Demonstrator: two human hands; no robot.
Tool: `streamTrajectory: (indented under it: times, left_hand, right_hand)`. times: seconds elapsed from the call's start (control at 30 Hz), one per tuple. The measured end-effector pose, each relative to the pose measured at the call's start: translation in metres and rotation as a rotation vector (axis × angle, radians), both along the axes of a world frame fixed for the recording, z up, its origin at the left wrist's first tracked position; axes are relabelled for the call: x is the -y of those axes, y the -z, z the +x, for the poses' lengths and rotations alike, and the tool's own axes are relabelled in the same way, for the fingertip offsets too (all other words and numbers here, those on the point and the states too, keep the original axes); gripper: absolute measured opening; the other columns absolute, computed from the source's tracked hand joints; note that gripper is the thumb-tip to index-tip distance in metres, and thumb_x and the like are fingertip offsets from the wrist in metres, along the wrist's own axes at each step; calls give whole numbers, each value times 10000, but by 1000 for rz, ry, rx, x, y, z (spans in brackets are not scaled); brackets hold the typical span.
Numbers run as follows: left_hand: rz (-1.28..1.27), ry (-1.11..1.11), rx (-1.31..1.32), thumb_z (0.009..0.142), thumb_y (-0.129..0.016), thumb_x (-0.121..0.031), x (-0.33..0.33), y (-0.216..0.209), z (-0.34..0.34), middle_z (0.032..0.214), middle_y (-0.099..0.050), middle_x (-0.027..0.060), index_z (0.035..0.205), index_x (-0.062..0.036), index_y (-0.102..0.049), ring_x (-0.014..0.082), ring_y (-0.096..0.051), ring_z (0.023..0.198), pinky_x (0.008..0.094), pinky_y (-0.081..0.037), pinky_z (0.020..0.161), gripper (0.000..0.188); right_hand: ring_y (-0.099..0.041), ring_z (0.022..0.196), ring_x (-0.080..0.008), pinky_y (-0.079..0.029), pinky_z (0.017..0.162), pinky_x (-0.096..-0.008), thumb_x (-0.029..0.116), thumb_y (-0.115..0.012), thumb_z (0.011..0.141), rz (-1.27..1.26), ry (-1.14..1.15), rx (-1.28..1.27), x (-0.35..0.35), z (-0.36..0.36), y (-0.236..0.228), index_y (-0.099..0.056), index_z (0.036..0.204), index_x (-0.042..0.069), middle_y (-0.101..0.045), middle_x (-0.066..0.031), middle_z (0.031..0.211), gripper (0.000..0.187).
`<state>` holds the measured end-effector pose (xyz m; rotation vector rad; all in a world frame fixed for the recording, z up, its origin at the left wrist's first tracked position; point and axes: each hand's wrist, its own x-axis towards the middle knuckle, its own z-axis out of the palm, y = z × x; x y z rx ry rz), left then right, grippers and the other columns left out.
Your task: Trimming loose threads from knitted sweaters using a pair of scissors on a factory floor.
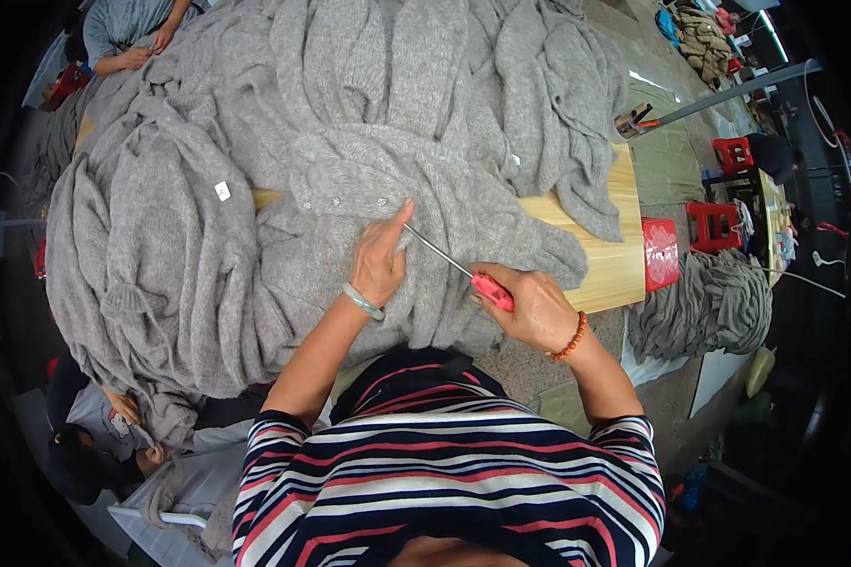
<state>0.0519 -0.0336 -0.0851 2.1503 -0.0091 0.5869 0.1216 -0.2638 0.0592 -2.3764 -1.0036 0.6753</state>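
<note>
Heaped grey knitted garments [435,94] lie on pale wooden tabletop [620,266] | square red plastic stool [661,253] stands right

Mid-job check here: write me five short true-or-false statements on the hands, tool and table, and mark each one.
1. The right hand holds a red-handled tool. True.
2. The tool's metal shaft points away from the left hand. False: its far end is by that hand's fingers.
3. The bead bracelet is on the left wrist. False: it is on the right; the left has a pale green bangle.
4. Grey knit garments cover much of the wooden table. True.
5. The person's top is plain. False: it is striped.
</note>
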Motion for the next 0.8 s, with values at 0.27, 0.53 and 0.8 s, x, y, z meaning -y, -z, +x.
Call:
streamTrajectory:
  times: [0.27, 0.53, 0.8]
  left_hand:
    - [98, -9, 19, 749, -524, 121, -10, 15, -6, 1046, -686, 176, 1412, -26, -546, 343, -630, 931, 423, -481, 895, 680]
    - [277, 165, -60, 789, -549, 10, 13, 17, -17, 994, -679, 69, 1253, -111, -688, 273, -591, 922, 410, -437, 867, 500]
    - [-1006, -72, -144, 954, -666, -142, 36, 20, -60, 1149, -676, 88, 1154, -88, -661, 236, -669, 980, 363, -535, 864, 207]
  right_hand:
    - [-679, 775, -423, -548, 695, -461, 217, -722, 886, -89, -64, 31, -7, 10, 3, -655, 1198, 82, -703, -216, 867, 346]
    - [-658, 965, -439, -539, 823, -478, 119, -688, 863, 332, 34, 47, -55, 26, 54, -604, 1210, 62, -674, -242, 1065, 362]
    - [-673, 914, -437, -537, 783, -443, 109, -716, 865, 191, 106, -23, -84, 35, 102, -558, 1246, 40, -674, -246, 967, 418]
